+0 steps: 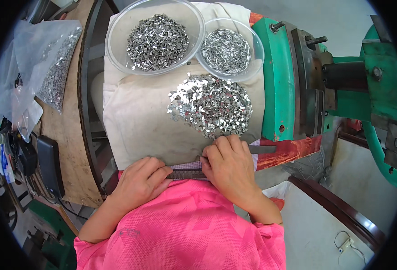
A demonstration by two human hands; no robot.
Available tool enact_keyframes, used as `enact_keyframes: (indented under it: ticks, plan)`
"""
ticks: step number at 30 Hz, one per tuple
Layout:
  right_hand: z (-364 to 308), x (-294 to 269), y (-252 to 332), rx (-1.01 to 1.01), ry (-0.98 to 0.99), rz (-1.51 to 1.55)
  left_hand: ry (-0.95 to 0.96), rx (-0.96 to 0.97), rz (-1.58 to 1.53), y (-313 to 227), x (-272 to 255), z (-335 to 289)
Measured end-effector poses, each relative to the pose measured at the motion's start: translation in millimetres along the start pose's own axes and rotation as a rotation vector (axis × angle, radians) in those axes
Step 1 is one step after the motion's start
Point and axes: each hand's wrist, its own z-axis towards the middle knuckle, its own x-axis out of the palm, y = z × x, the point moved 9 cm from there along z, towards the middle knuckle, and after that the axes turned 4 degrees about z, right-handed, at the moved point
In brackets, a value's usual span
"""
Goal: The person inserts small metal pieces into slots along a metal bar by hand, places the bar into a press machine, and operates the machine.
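A dark, narrow bar with a row of notches (187, 174) lies crosswise close to my body. My left hand (145, 181) is closed, its fingers curled over the bar's left end. My right hand (229, 168) is at the other end, with thumb and fingers pinched together; whatever they hold is hidden. Just beyond the right fingertips spreads a loose pile of small, shiny metal pieces (216, 105) on a beige cloth (135, 121). A flat grey strip (262, 149) sticks out to the right from behind my right hand.
A large clear bowl of metal clips (158, 42) and a smaller clear tub of metal pins (227, 51) stand at the back. At right is a green machine (277, 81); at left, a wooden table (70, 148) holds a plastic bag of metal pieces (56, 72) and a black box (49, 164).
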Motion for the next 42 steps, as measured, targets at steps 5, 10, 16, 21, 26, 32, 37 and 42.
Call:
enact_keyframes:
  ticks: [5, 10, 16, 21, 26, 32, 37, 42]
  plan:
    - [0, 4, 1, -0.02, -0.056, 0.103, 0.01, -0.006, -0.008, 0, 1, 0]
    - [3, -7, -13, 0.012, -0.036, 0.267, -0.015, 0.004, -0.004, 1, 0, 2]
    - [29, -97, -29, -0.06, -0.485, 0.121, -0.048, 0.033, 0.021, -5, 1, 6]
    - [71, -117, -52, -0.174, -0.671, -0.062, -0.09, 0.071, 0.051, -16, 9, 22]
    - [46, -79, -37, -0.117, -0.455, -0.039, -0.099, 0.101, -0.01, -18, 6, 36]
    - [-6, -26, -30, 0.009, -0.277, -0.023, -0.309, 0.011, -0.013, -12, -1, 70]
    - [-30, -33, -38, 0.104, -0.38, -0.014, -0.27, -0.005, 0.08, -11, 9, 85]
    - [-21, -31, -34, 0.057, -0.381, 0.037, -0.23, -0.046, 0.107, -7, 3, 74]
